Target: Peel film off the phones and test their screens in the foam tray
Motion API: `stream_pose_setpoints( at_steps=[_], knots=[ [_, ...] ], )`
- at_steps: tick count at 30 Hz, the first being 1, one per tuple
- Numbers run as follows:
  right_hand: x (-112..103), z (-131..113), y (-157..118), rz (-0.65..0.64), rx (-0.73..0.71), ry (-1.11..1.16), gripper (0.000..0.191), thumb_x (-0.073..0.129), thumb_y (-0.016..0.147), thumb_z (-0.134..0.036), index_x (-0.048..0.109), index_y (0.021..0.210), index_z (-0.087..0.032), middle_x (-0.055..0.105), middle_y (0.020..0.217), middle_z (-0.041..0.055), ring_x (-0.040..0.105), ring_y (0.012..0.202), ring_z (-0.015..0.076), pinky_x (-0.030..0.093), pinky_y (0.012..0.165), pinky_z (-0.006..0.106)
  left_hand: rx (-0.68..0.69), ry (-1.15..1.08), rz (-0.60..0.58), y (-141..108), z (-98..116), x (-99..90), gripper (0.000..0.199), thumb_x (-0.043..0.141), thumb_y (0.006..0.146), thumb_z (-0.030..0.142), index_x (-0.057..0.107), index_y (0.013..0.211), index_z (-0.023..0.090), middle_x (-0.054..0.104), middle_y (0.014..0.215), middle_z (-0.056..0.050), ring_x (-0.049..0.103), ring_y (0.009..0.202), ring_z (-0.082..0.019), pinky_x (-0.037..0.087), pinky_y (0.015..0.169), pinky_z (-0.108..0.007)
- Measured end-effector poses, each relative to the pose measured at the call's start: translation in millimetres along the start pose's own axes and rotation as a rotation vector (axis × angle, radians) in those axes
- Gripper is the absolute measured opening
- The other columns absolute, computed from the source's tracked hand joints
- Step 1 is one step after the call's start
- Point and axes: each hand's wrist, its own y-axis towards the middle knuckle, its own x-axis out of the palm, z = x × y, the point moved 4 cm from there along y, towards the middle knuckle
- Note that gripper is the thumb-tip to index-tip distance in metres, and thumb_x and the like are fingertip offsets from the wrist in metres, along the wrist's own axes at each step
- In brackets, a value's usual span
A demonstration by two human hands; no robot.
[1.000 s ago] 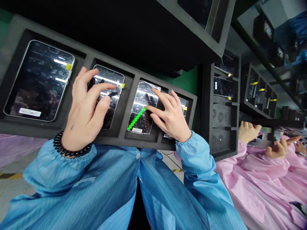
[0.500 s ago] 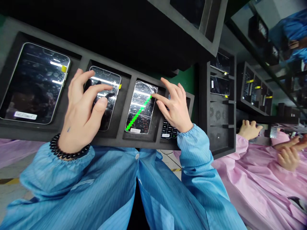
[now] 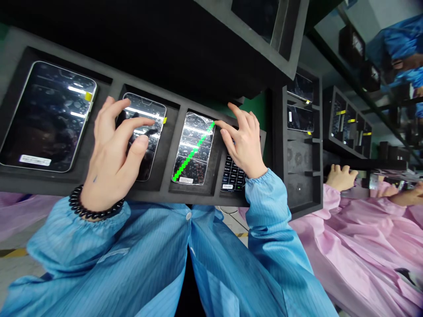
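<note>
A smartphone [image 3: 188, 152] lies screen up in a compartment of the black foam tray [image 3: 161, 196]. A thick green diagonal line runs across its screen, from the lower left to the upper right corner. The index fingertip of my right hand [image 3: 245, 143] is at the line's upper end, with the other fingers spread. Partly under that hand, another phone [image 3: 232, 174] shows a grid of buttons. My left hand [image 3: 115, 149] hovers over a dark-screened phone [image 3: 150, 154] with a yellow tab, fingers apart and holding nothing. Whether it touches the glass I cannot tell.
A larger dark device [image 3: 46, 119] with a white label fills the tray's left compartment. Another black tray [image 3: 304, 207] with phones stands at right. Above hangs a black tray edge [image 3: 257, 48]. Co-workers in pink sleeves [image 3: 330, 202] sit at right.
My right index finger has slid up and right across the screen, and the green line has grown longer to the upper right corner. My left hand has stayed put.
</note>
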Motion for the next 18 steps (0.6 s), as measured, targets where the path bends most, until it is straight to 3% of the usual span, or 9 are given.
stream_pose_setpoints(
  at_steps=[6,10,18],
  knots=[
    [-8.9,-4.0,7.3,0.025,-0.009,0.055,0.045,0.031,0.108,-0.042,0.071,0.12,-0.027,0.054,0.152,0.0088,0.051,0.135,0.0303,0.035,0.118,0.061,-0.001,-0.002,0.005,-0.6,-0.8,0.1,0.038,0.045,0.096,0.04,0.064,0.127,0.028,0.042,0.158,-0.008,0.023,0.158,-0.029,0.019,0.13,-0.056],
    [-14.6,-20.6,23.1,0.015,-0.051,0.067,0.044,0.03,0.108,-0.042,0.068,0.125,-0.028,0.05,0.155,0.0077,0.05,0.139,0.0296,0.035,0.118,0.059,0.005,-0.005,0.009,-1.2,-1.6,0.7,0.038,0.046,0.097,0.04,0.064,0.127,0.026,0.042,0.158,-0.01,0.023,0.158,-0.029,0.02,0.13,-0.056],
    [2.5,-47.8,42.1,-0.123,-0.118,-0.04,0.038,0.037,0.107,-0.038,0.066,0.129,-0.026,0.044,0.161,0.0099,0.048,0.141,0.0294,0.031,0.121,0.058,0.026,0.011,0.009,-2.1,-2.1,2.2,0.04,0.044,0.098,0.037,0.064,0.129,0.019,0.041,0.158,-0.014,0.023,0.158,-0.03,0.019,0.13,-0.053]
  ],
)
